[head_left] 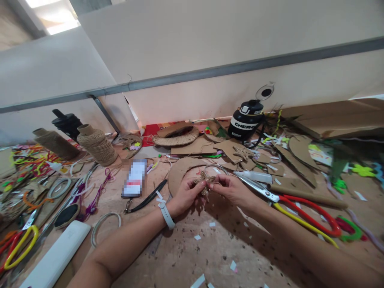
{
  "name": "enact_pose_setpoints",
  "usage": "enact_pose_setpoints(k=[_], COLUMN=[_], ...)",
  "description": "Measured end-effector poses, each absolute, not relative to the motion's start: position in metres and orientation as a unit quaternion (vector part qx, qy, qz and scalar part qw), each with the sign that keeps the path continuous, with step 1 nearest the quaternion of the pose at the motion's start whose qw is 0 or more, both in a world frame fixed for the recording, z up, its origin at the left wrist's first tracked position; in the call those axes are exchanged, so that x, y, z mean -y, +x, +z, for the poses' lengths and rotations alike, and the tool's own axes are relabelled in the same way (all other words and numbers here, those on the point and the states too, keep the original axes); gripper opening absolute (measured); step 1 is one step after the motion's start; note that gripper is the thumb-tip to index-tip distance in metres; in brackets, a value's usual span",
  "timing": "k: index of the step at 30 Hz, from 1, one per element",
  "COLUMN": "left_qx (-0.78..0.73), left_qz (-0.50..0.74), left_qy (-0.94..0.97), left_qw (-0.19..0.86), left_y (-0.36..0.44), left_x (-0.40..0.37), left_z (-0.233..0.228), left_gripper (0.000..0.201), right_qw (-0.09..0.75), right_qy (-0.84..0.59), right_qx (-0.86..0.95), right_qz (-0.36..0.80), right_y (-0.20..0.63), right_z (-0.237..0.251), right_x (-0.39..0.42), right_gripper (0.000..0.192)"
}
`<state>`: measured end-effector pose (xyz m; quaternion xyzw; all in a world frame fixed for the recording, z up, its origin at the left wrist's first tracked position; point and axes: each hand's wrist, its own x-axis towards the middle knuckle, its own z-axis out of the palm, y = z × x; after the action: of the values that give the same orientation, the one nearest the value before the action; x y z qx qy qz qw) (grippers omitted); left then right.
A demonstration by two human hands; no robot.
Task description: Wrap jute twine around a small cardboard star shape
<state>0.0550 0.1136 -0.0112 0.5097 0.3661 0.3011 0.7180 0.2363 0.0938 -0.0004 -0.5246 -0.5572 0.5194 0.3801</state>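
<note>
Above the table's middle, my left hand (184,197) pinches a small looped bundle of jute twine (205,176) between thumb and fingers. My right hand (232,191) grips the same bundle from the other side, and the fingertips nearly meet. Part of the twine is hidden by the fingers. Just behind my left hand lies a flat cardboard ring (177,174). Large scissors (271,196) with red and yellow handles lie by my right forearm, next to a white glue bottle (255,177).
Two twine spools (97,146) stand at the back left. A phone (134,180) and a black strap (151,196) lie left of my hands. A black bottle (246,122) with its lid up stands near the wall. Cardboard scraps (199,146), a white box (60,254) and more scissors (22,244) crowd around.
</note>
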Motion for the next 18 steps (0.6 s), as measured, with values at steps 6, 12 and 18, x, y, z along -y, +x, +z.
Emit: enact_pose_setpoints(k=[6,12,18], left_qx=[-0.355,-0.358,-0.361], left_qz=[0.289,0.278,0.283], left_qy=[0.521,0.546,0.547], left_qw=[0.72,0.705,0.7], left_y=[0.0608,0.0589,0.0567], left_x=[-0.1138,-0.117,-0.1177], left_z=[-0.0106,-0.0134,-0.0128], left_gripper=[0.066,0.064,0.061], right_qw=[0.371,0.362,0.365], right_qy=[-0.507,-0.52,-0.505], right_qx=[0.582,0.567,0.552], right_qz=[0.516,0.526,0.554], right_y=[0.2378,0.2396,0.2389], right_z=[0.0014,0.0024,0.0075], right_x=[-0.0951,-0.0964,-0.0956], right_gripper=[0.039,0.042,0.041])
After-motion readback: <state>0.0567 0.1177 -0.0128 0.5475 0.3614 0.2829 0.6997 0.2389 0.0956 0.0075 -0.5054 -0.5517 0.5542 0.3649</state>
